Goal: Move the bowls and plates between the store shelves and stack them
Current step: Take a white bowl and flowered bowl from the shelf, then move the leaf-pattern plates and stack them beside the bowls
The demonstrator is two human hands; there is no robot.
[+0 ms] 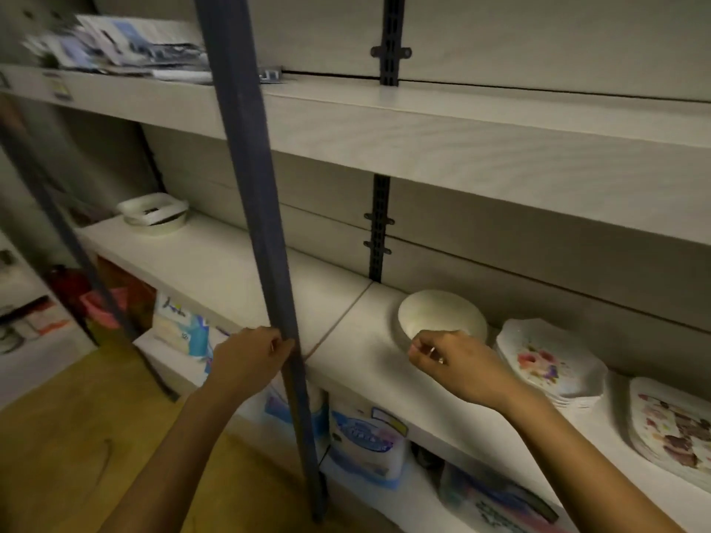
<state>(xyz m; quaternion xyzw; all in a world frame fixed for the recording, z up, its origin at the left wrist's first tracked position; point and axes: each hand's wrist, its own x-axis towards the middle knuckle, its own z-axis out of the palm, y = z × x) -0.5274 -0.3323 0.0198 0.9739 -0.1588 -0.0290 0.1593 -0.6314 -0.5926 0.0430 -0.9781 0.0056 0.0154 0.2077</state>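
bowl (442, 311): cream, upright on the middle shelf (215, 263), right of centre in the frame, just right of the joint between the shelf boards.
flowered plates (550, 363): one stack on the same shelf, just right of the bowl.
second stack (673, 428): patterned plates further right on that shelf, cut off by the right edge of the frame.
right hand (458, 365): in front of the bowl's near rim, fingers curled narrow with the thumb close against them. The hand hides the rim, so contact cannot be told.
left hand (248, 359): lower centre of the frame, fingers wrapped round the blue post (254, 209).
blue post: upright, running from the top centre of the frame down to the floor (77, 436).
tub (154, 215): white, at the left end of the middle shelf, well apart from the bowl.
papers (115, 44): blurred pile on the top shelf, upper left of the frame.
packs (365, 444): wrapped goods on the bottom shelf, below the bowl.
floor: wood, lower left of the frame.
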